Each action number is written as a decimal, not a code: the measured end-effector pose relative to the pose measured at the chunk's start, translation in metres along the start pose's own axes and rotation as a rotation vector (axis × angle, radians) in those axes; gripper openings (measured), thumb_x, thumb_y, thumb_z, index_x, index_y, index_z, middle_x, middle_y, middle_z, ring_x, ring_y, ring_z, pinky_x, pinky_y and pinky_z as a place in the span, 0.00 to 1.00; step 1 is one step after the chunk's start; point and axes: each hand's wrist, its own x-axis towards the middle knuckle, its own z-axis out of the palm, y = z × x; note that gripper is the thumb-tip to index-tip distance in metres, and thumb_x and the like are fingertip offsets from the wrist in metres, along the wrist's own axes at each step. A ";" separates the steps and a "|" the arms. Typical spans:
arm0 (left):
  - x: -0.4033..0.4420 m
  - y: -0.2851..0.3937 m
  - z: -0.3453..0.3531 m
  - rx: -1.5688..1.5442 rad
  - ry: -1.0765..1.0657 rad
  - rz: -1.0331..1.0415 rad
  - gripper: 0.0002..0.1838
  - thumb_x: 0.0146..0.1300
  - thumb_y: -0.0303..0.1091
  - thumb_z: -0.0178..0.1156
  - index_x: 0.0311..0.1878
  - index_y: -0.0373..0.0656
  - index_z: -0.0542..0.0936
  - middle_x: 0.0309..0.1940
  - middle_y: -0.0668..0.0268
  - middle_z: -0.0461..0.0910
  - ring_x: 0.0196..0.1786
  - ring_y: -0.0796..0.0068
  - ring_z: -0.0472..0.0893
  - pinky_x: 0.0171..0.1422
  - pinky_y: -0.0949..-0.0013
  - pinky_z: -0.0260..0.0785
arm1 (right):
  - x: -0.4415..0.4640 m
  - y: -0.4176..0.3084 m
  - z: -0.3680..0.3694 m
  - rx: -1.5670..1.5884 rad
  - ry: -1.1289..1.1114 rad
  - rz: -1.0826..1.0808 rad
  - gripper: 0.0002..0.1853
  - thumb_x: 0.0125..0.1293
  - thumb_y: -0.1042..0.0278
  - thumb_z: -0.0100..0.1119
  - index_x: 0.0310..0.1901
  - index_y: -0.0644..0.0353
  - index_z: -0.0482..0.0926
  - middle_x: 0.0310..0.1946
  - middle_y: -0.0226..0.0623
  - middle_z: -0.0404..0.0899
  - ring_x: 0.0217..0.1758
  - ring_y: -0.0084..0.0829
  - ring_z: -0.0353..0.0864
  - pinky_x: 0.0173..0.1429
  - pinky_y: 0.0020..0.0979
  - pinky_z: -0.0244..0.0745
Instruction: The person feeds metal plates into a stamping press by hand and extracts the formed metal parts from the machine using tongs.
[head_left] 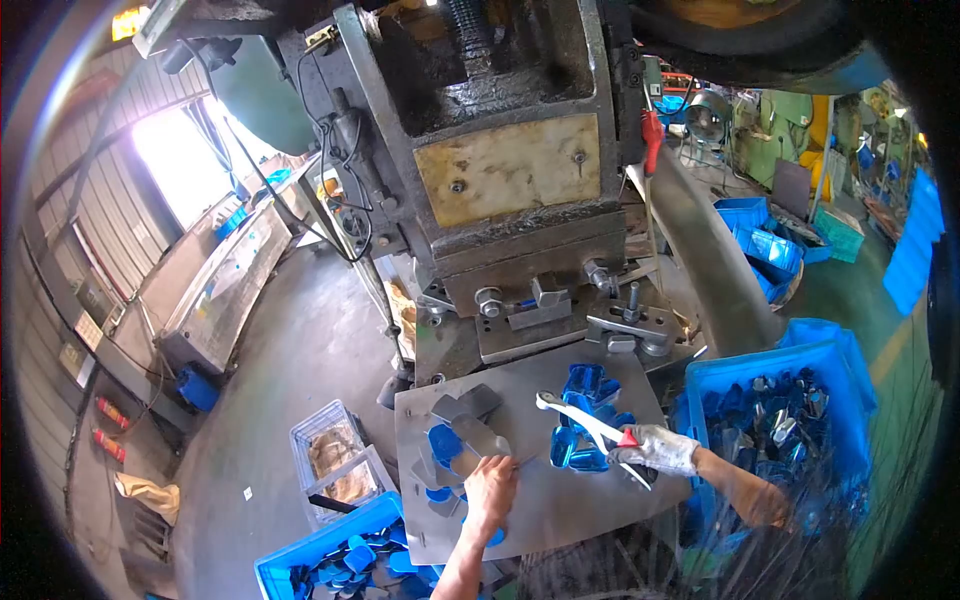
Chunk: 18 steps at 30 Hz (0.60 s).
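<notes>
As the right hand holds tongs, they jut beyond it.

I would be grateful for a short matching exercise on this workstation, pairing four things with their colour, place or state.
Things:
1. Right hand
2. Yellowish plate
3. Fire extinguishers
4. Left hand

Descriptions:
A. Red, on the far left of the view
B. Bare, at the flat pieces on the metal table
C. Gloved, holding the tongs-like tool
D. On the front of the large machine, above the metal table

Right pairs: 1-C, 2-D, 3-A, 4-B
</notes>
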 end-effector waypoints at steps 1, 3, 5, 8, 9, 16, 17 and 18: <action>0.001 0.001 -0.001 -0.014 0.027 -0.029 0.10 0.46 0.28 0.62 0.35 0.46 0.78 0.30 0.63 0.79 0.33 0.61 0.78 0.38 0.63 0.71 | 0.002 0.006 0.004 -0.006 0.001 -0.029 0.18 0.64 0.48 0.50 0.44 0.56 0.71 0.25 0.34 0.76 0.27 0.27 0.75 0.32 0.31 0.68; 0.004 0.004 -0.008 -0.099 0.045 -0.143 0.07 0.49 0.30 0.62 0.34 0.44 0.78 0.28 0.62 0.79 0.28 0.63 0.79 0.33 0.66 0.71 | 0.003 0.011 0.006 0.051 -0.007 -0.026 0.18 0.65 0.49 0.50 0.43 0.57 0.71 0.25 0.33 0.75 0.27 0.27 0.75 0.32 0.32 0.67; 0.006 0.010 -0.019 -0.239 0.017 -0.313 0.07 0.51 0.30 0.63 0.34 0.43 0.78 0.26 0.61 0.79 0.22 0.66 0.79 0.29 0.70 0.71 | 0.002 0.009 0.010 0.111 -0.025 0.003 0.18 0.65 0.49 0.50 0.42 0.57 0.72 0.26 0.33 0.75 0.27 0.27 0.75 0.32 0.32 0.67; 0.009 0.001 -0.012 -0.715 0.116 -0.393 0.08 0.54 0.31 0.63 0.35 0.38 0.77 0.24 0.61 0.79 0.22 0.73 0.80 0.26 0.74 0.70 | -0.004 -0.006 0.003 0.056 -0.022 -0.005 0.18 0.64 0.50 0.51 0.41 0.59 0.72 0.27 0.35 0.76 0.29 0.26 0.76 0.34 0.30 0.69; 0.010 0.001 -0.014 -0.877 0.144 -0.405 0.09 0.55 0.32 0.63 0.36 0.38 0.77 0.23 0.61 0.79 0.23 0.72 0.81 0.25 0.73 0.70 | -0.005 -0.007 0.002 0.042 -0.011 -0.034 0.18 0.64 0.50 0.52 0.41 0.59 0.72 0.27 0.36 0.76 0.29 0.26 0.77 0.34 0.29 0.69; 0.007 -0.006 -0.006 -1.297 0.044 -0.491 0.09 0.60 0.30 0.58 0.35 0.32 0.75 0.26 0.65 0.77 0.26 0.74 0.81 0.27 0.78 0.71 | -0.004 -0.018 -0.016 0.008 -0.014 0.008 0.18 0.61 0.51 0.54 0.41 0.58 0.70 0.27 0.37 0.78 0.31 0.31 0.79 0.37 0.32 0.72; 0.006 -0.007 -0.005 -1.333 0.034 -0.507 0.09 0.61 0.31 0.57 0.36 0.33 0.75 0.26 0.65 0.77 0.27 0.74 0.81 0.27 0.78 0.71 | -0.002 -0.018 -0.019 -0.064 0.002 -0.017 0.18 0.61 0.51 0.54 0.41 0.58 0.70 0.27 0.37 0.78 0.31 0.31 0.79 0.37 0.33 0.72; 0.004 -0.009 -0.002 -1.369 0.024 -0.523 0.09 0.61 0.32 0.56 0.36 0.33 0.75 0.26 0.65 0.77 0.27 0.73 0.81 0.28 0.78 0.72 | 0.002 -0.017 -0.021 -0.068 0.013 -0.013 0.17 0.61 0.51 0.53 0.40 0.58 0.70 0.28 0.38 0.78 0.32 0.33 0.79 0.37 0.34 0.72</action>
